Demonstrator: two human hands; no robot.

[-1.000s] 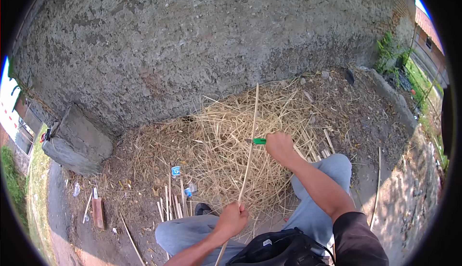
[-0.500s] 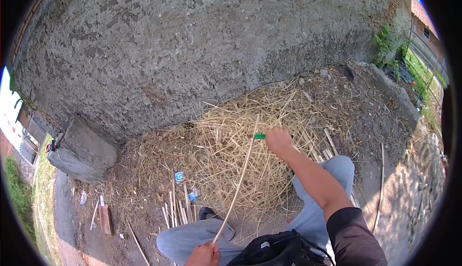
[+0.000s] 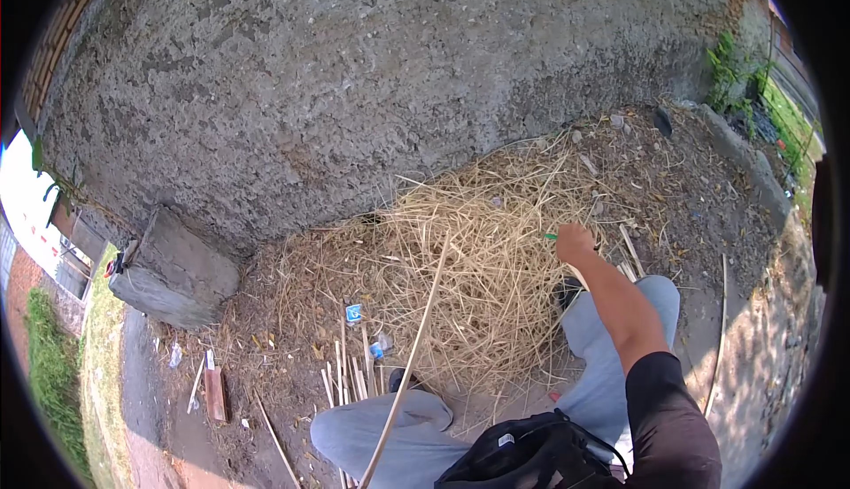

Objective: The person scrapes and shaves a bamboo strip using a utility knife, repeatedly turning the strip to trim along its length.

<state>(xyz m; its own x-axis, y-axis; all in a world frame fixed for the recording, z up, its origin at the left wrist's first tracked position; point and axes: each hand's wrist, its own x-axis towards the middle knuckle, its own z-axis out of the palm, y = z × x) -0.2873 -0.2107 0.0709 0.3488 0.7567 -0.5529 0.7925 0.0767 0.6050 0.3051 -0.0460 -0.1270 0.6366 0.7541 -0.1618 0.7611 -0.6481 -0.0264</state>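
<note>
I have the right hand (image 3: 577, 246) over the right side of the straw pile (image 3: 482, 299), fingers curled closed around a green tool (image 3: 551, 236), whose end pokes out towards the pile's middle. The pale strip (image 3: 416, 334) slants up with its top end over the pile, its lower end running nearer me past the left knee (image 3: 381, 436). I can't tell how the left fingers stand. Sticks (image 3: 360, 378) lie just left of the pile.

I sit outdoors in what looks like a yard: a rough grey plastered wall (image 3: 381, 73) stands at the far side, thin straw-coloured shavings (image 3: 478, 285) litter the bare brown dirt ground (image 3: 288, 361), and leafy green bushes (image 3: 49, 365) grow left.
</note>
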